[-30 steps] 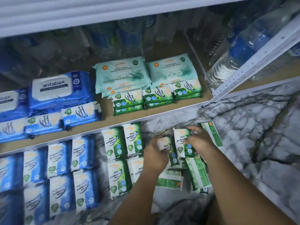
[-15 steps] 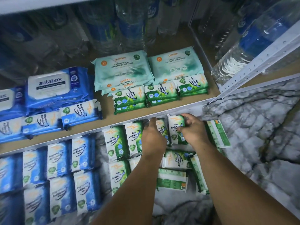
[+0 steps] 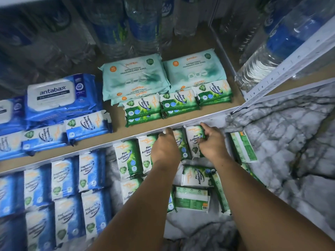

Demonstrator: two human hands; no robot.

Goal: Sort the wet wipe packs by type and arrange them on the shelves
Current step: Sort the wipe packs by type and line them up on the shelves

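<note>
Marble surface (image 3: 290, 142) below wooden shelf (image 3: 116, 136); right hand (image 3: 212, 144) grips pine pack (image 3: 193, 135), left hand (image 3: 165, 149) grip unclear.

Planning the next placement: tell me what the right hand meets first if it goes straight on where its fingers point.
Likely the shelf's metal front edge, just beyond the right hand gripping a pine wipes pack. Depth is unclear; it might clear it.

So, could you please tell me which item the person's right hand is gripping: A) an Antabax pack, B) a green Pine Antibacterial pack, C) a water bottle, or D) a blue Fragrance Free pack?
B: the right hand grips a white-and-green pack whose label reads Pine Antibacterial Wipes.
</note>
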